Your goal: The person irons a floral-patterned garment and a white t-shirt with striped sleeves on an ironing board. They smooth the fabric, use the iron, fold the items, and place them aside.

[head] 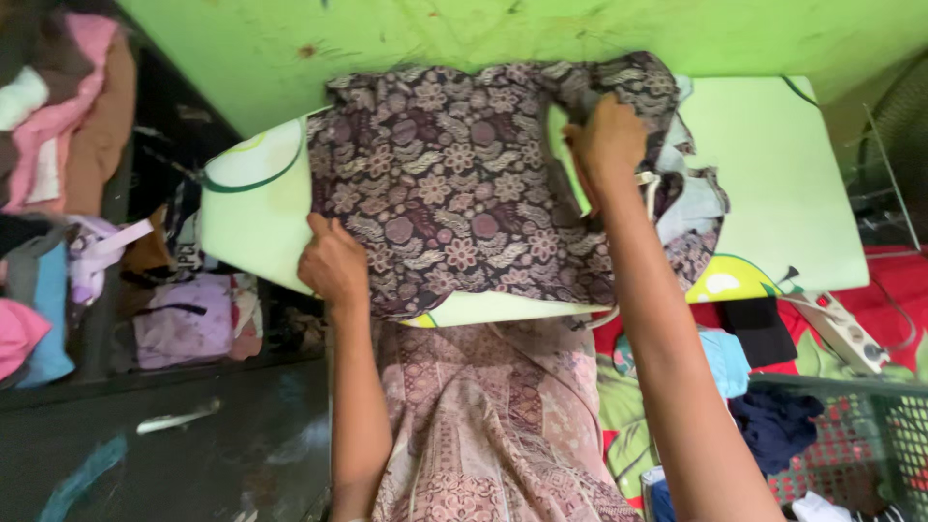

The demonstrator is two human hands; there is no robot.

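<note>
Left hand point(334, 263), fingers pressed together, pins the near-left edge of the patterned cloth point(454, 184) spread across the ironing board point(773, 164). Right hand point(609, 140), fingers curled around its handle, presses the iron point(565, 159) onto the cloth.

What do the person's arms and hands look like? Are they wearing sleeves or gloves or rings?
Both arms are bare all the way up, with no sleeves in view. The left hand and the right hand wear no gloves. No watch or bracelet shows on either wrist, and I cannot make out any rings. The arms are long and slim.
</note>
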